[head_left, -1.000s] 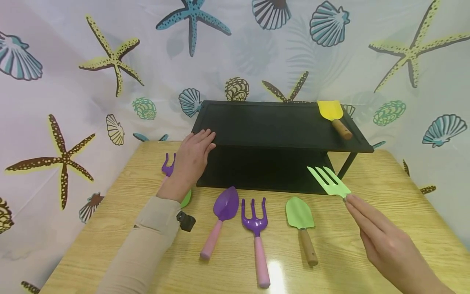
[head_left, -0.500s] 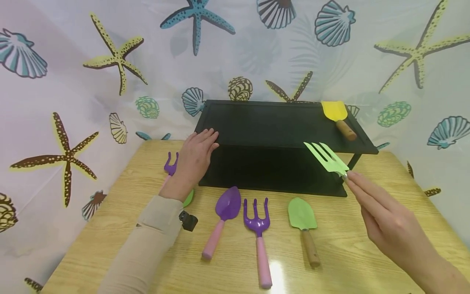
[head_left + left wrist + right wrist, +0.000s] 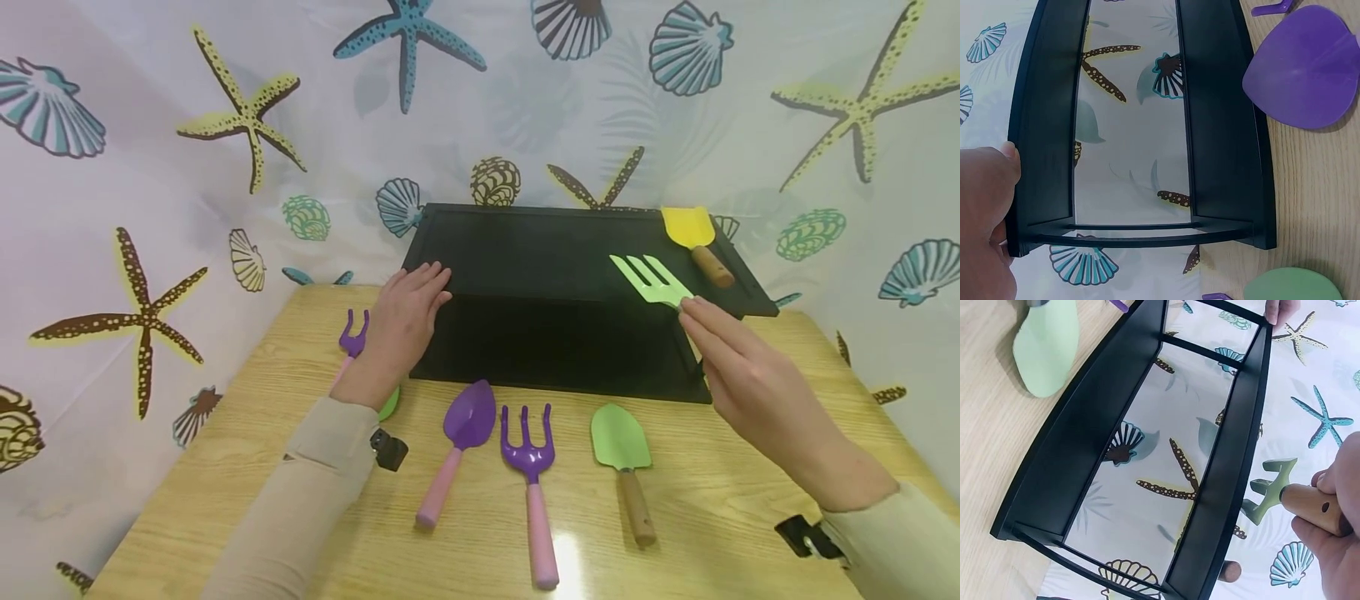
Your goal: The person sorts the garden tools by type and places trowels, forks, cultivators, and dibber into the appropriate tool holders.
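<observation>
Green fork (image 3: 651, 289) over the black shelf (image 3: 558, 298), held from the right

Principal relation: the fork's long axis slants from the right hand (image 3: 761, 383) away and towards the person's left, tines leading; the tines lie on the far, inner side of the grip, the wooden handle (image 3: 1313, 503) within it; the right hand is the nearer, being the one that holds it; the left hand (image 3: 405, 317) is well apart, at the shelf's other end.

Grip: the right hand pinches the wooden handle between thumb and fingers; the left hand's fingers lie extended on the left end of the upper board (image 3: 517, 250), thumb at its front edge, no tool in it.

Height: the fork appears raised over the upper board, apparently apart from it; how wide the gap is, I cannot tell from where I stand.

Neighbour: the yellow shovel (image 3: 688, 227) rests on the board's right end, to the right of the tines, blade rearward; both axes slant the same way, the fork's the flatter; any move of the grip would seem to turn on this angle.

Foreground: on the table (image 3: 360, 533) lie the purple trowel (image 3: 471, 417), the purple fork (image 3: 534, 492) and the green trowel (image 3: 621, 442), handles towards the person; all are apart from the grip.
</observation>
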Motion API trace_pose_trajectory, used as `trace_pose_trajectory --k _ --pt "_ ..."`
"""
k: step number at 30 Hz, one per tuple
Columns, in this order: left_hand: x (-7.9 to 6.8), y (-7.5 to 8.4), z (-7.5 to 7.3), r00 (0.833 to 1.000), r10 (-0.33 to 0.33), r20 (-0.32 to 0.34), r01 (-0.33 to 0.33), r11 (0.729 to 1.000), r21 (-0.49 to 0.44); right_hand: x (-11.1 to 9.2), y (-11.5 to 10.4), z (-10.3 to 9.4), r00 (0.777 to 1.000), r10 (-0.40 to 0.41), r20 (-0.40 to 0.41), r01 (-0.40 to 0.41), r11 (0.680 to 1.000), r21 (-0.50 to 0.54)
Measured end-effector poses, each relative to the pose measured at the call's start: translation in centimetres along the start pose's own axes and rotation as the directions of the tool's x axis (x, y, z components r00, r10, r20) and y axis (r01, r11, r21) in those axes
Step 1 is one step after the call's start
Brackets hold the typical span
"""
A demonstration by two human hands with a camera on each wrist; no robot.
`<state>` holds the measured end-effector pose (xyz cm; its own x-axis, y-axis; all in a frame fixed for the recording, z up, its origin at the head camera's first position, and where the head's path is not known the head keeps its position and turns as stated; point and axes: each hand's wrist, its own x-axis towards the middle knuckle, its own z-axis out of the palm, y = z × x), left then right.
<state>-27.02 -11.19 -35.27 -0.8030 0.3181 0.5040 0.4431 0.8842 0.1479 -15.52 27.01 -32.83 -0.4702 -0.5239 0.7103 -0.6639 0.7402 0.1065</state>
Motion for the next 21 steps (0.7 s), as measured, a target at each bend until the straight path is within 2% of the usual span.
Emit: trace_pose_trajectory --k 5,13,21 --pt "-0.1 -0.2 0.1 1.0 -0.006 0.01 0.006 1.0 0.011 1.6 0.8 1.3 0.998 0.038 0.058 -0.036 0.998 -0.048" --pt "-0.2 -0.3 0.3 1.0 0.011 -0.021 -0.011 1.0 0.005 4.2 2.3 3.6 0.988 0.082 0.133 -0.073 0.995 -0.067" --pt "-0.1 -0.2 0.3 0.998 0.034 -0.052 -0.034 0.999 0.011 6.5 3.2 4.8 0.958 0.172 0.229 -0.15 0.982 -0.113"
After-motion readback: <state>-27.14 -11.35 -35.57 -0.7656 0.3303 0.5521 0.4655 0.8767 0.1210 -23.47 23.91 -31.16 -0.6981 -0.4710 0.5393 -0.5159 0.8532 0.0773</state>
